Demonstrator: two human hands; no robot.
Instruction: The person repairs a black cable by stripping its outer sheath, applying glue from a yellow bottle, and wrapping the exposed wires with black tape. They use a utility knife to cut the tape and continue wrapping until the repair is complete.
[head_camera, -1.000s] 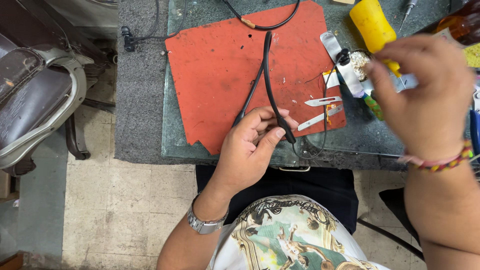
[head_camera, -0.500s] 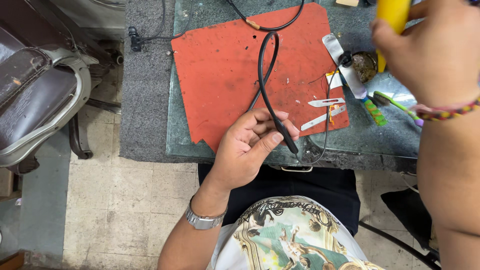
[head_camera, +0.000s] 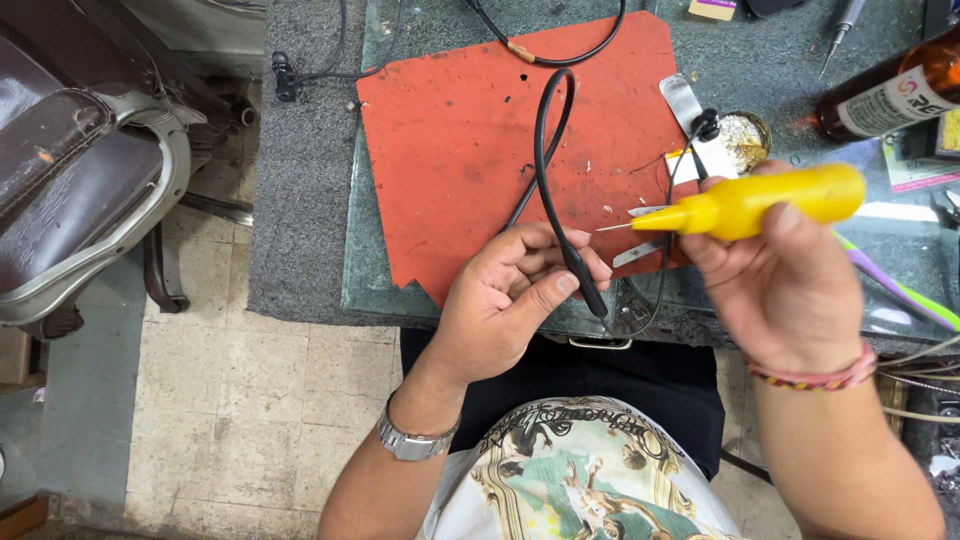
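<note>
1. I'm pinching the black cable (head_camera: 556, 190) in my left hand (head_camera: 505, 305), thumb and fingers clamped on its thicker end piece just over the near edge of the worktop (head_camera: 300, 220); the rest of it is looping up across the red mat (head_camera: 450, 150)
2. My right hand (head_camera: 785, 285) is wrapped tight around the yellow bottle (head_camera: 760, 200), and I'm aiming its thin needle tip leftward, just short of the cable end
3. I'm judging the needle as the main risk here: it's pointing toward my left fingertips (head_camera: 560, 285), so a slip of either hand could prick me or put a drop on skin instead of on the cable
4. Squeezing too hard could flood the spot and drip onto the mat or my lap, since the end piece is hanging right at the worktop's edge
5. The loop is springy, I reckon; if my pinch is loosening, the cable end could twist away from the tip
6. Room on my right is getting tight: a brown glass bottle (head_camera: 890, 90) is lying near the far right, with a small round tin (head_camera: 745, 140) and a metal strip (head_camera: 690, 115) just behind the yellow bottle, so a wide elbow swing could knock them
7. Tweezers (head_camera: 640, 250) are lying on the mat just under the needle
8. To my left the mat is offering bare room, and beyond the edge a chair (head_camera: 80, 190) is standing well apart
</note>
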